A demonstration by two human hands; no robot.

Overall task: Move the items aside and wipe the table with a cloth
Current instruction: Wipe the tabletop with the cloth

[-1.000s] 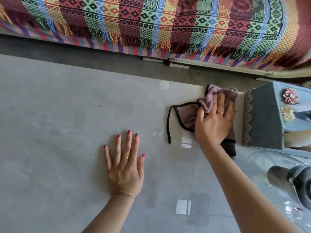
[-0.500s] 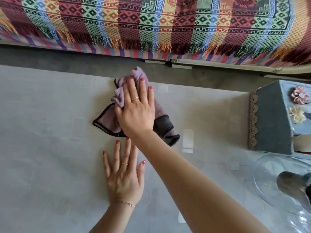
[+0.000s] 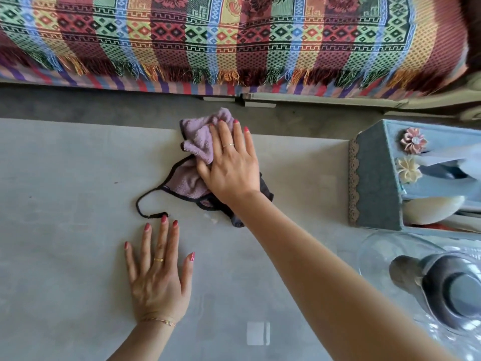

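Cloth (image 3: 197,144) lay bunched near the counter's (image 3: 65,165) far edge, pressed flat under the right hand (image 3: 230,169); soft, light and floppy, it seemed best gripped mid-bunch. The left hand (image 3: 158,272) rested spread, holding nothing.

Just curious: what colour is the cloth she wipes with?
The cloth is lilac-pink with dark trim, shown in the head view.
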